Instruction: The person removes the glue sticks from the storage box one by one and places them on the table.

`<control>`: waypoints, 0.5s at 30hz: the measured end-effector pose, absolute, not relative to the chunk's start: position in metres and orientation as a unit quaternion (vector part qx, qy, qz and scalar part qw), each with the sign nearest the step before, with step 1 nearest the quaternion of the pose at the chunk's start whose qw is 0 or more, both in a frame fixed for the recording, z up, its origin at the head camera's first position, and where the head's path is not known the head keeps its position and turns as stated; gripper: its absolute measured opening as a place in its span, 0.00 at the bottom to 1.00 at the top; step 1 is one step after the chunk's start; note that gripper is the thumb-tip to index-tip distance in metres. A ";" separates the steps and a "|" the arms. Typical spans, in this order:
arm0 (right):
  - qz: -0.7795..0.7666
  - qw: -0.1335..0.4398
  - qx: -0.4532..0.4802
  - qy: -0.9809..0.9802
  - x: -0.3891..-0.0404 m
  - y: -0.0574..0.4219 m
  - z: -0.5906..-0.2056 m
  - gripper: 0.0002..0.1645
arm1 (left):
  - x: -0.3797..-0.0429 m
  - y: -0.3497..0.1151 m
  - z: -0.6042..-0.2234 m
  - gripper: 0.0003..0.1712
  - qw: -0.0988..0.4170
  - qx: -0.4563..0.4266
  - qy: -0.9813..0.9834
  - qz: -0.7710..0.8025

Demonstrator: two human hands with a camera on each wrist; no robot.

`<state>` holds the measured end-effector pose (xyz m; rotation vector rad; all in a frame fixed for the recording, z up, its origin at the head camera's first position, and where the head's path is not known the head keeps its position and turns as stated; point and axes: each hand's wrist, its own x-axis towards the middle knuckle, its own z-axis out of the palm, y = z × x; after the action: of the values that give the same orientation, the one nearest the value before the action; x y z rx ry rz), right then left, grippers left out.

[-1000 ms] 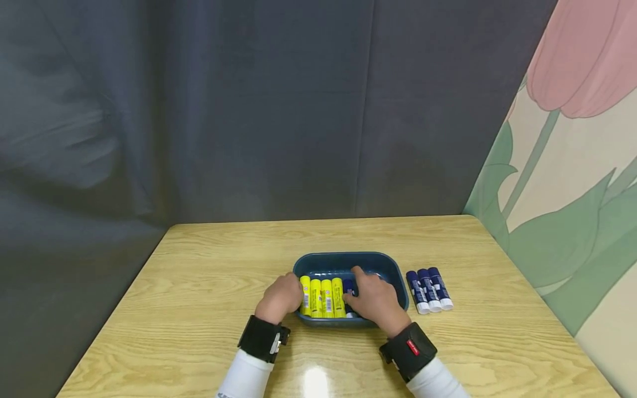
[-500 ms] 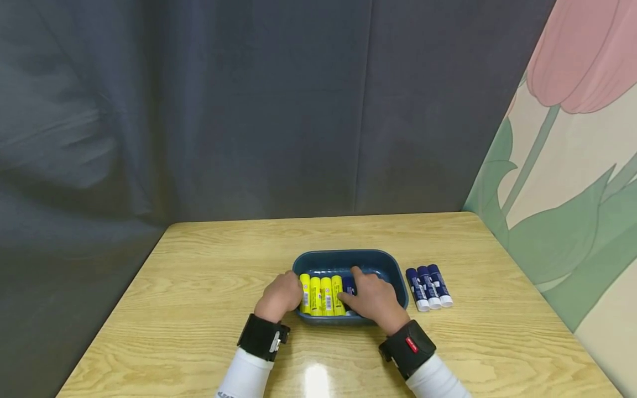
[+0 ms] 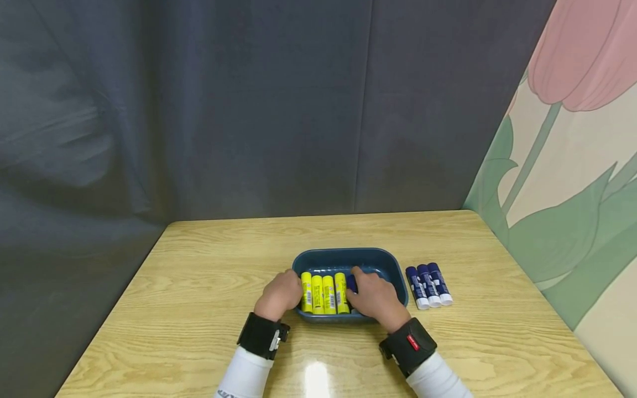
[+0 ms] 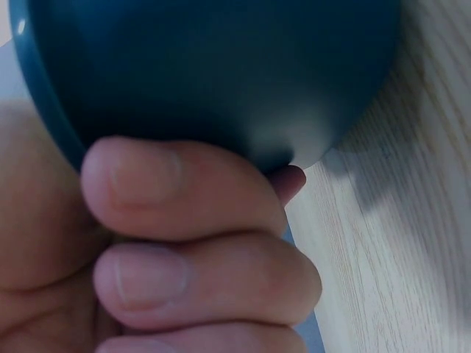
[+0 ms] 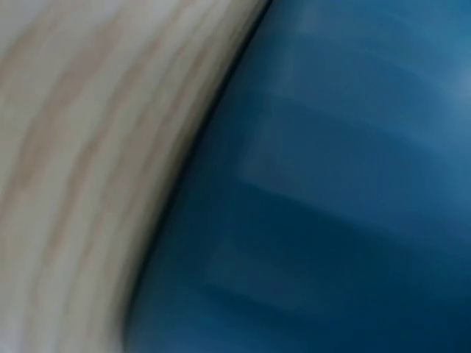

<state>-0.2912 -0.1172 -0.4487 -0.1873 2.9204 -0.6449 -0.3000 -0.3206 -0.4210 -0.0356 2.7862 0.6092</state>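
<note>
In the head view, my left hand (image 3: 282,293) grips the left end of a dark blue plastic tray (image 3: 348,253). Its curled fingers (image 4: 191,187) lie against the tray wall in the left wrist view. My right hand (image 3: 375,298) reaches into the tray, thumb and forefinger about a dark blue glue stick (image 3: 352,283), which the hand partly hides. Left of that stick, several yellow glue sticks (image 3: 317,296) lie side by side; the rightmost tilts slightly. The right wrist view shows only the tray's blue wall (image 5: 309,191), blurred, not the fingers.
Three dark blue glue sticks (image 3: 429,286) with white ends lie together on the wooden table (image 3: 209,265), just right of the tray. A dark curtain (image 3: 269,110) hangs behind the table, and a wall with a painted tulip (image 3: 577,61) stands at the right.
My right thumb has moved a little rightward, off the rightmost yellow glue stick. The yellow sticks have shifted slightly right, and the rightmost now tilts. My left hand stays at the tray's end.
</note>
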 end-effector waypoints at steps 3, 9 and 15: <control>-0.217 0.081 -0.059 0.971 -0.291 -0.117 -0.448 0.32 | -0.301 -0.321 -0.421 0.12 0.144 -0.013 0.967 0.210; -0.221 0.092 -0.053 0.969 -0.291 -0.117 -0.448 0.32 | -0.300 -0.320 -0.421 0.12 0.145 -0.015 0.966 0.212; -0.228 0.098 -0.052 0.967 -0.291 -0.118 -0.448 0.32 | -0.300 -0.320 -0.421 0.12 0.143 -0.012 0.967 0.211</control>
<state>-0.2910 -0.1183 -0.4483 -0.1524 2.8618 -0.6756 -0.3000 -0.3201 -0.4209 -0.0342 2.7882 0.6089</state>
